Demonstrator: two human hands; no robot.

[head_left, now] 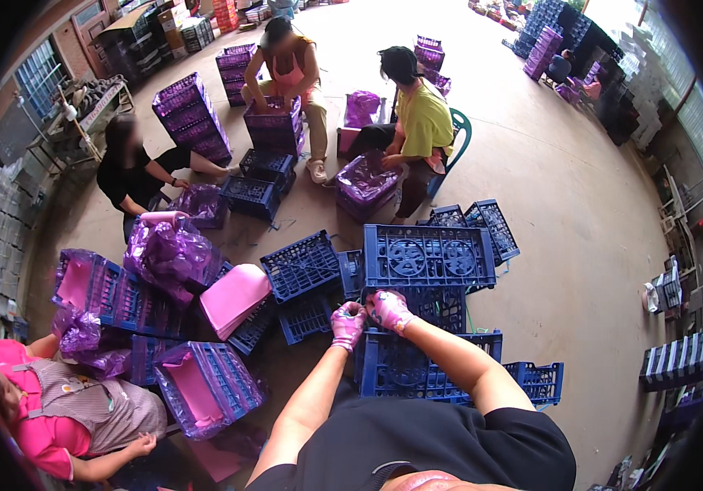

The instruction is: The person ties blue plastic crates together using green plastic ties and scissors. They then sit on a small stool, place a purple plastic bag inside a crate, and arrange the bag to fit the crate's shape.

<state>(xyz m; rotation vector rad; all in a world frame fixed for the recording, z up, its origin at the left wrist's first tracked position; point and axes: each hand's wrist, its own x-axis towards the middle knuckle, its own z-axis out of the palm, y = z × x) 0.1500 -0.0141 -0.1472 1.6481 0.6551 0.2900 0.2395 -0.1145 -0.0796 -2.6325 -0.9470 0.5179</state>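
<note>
Pink-and-white gloves cover both my hands, which meet at the near left corner of a blue plastic crate (429,255). My left hand (349,325) has its fingers pinched together. Close beside it, my right hand (390,311) is closed too, its fingertips at a small dark spot by the crate corner. Whatever lies between the fingers is too small to make out. Below my hands stands another blue crate (404,364), with more blue crates under and around it. Left of my hands an openwork blue crate (300,266) lies tilted.
Pink sheets (235,301) are stacked left of the crates. Purple-film-lined crates (208,389) stand near a person in pink (48,409) at lower left. Further off, three people sit at lined crates, one in a yellow-green shirt (422,119). Concrete floor (572,262) stretches to the right.
</note>
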